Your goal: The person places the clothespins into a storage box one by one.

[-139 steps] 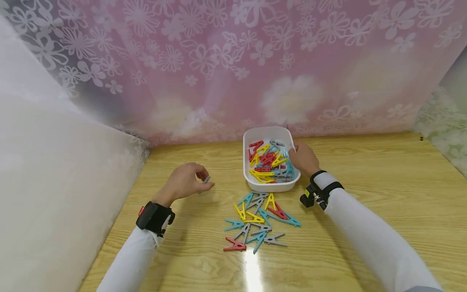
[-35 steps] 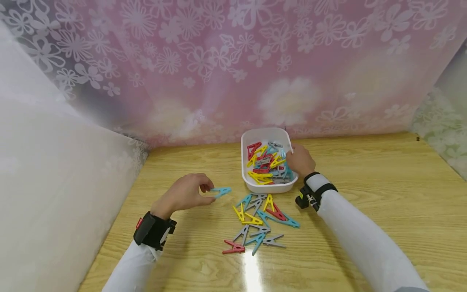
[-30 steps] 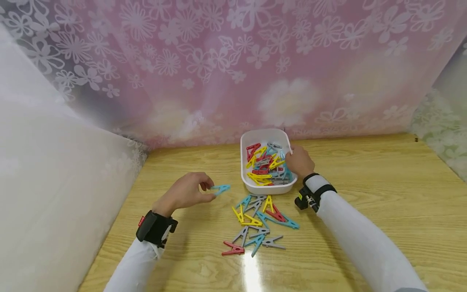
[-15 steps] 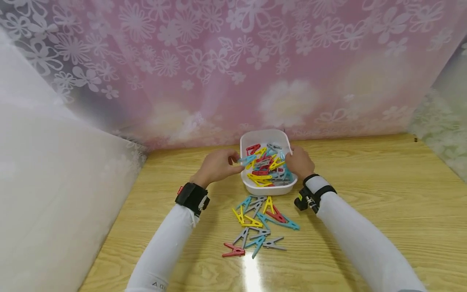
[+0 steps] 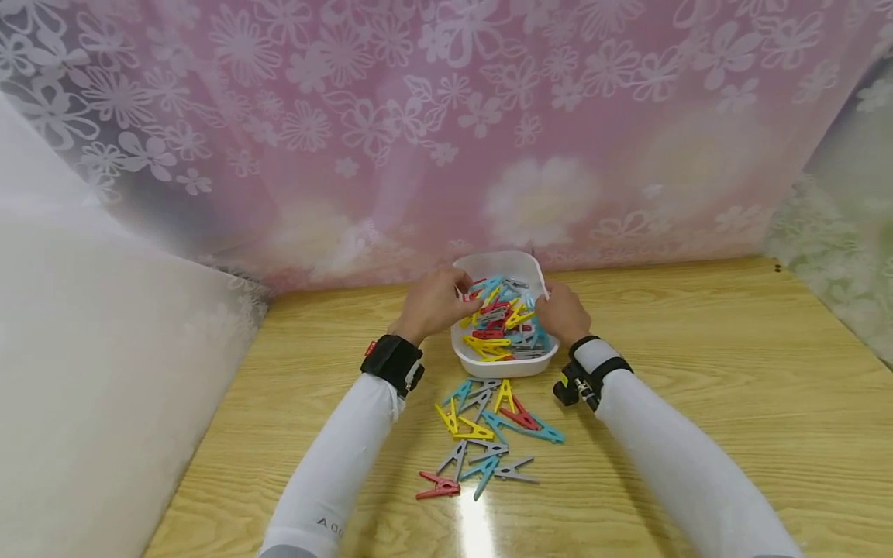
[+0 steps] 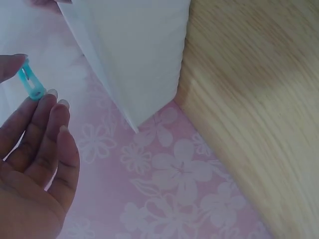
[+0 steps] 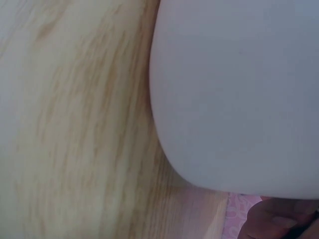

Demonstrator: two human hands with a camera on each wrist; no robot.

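My left hand (image 5: 434,304) is over the left side of a white tub (image 5: 502,370), its thumb and fingers reaching past the rim. In the left wrist view it pinches a light blue clothespin (image 6: 32,85) between thumb and fingertips. Inside the tub lies a heap of red, yellow, grey and blue clothespins (image 5: 497,316). My right hand (image 5: 563,314) grips the tub's right rim, some of its fingers hidden by the wall. The tub's smooth outer side fills much of the right wrist view.
Several loose clothespins (image 5: 481,434) in the same colours lie spread on the wooden table (image 5: 663,333) in front of the tub. A pink flowered cloth (image 5: 391,155) hangs right behind the tub, and a pale cloth wall (image 5: 105,349) stands at the left.
My left hand has carried the light blue clothespin from the table's left side rightward and away from me, over the tub. The right hand keeps its hold on the rim.
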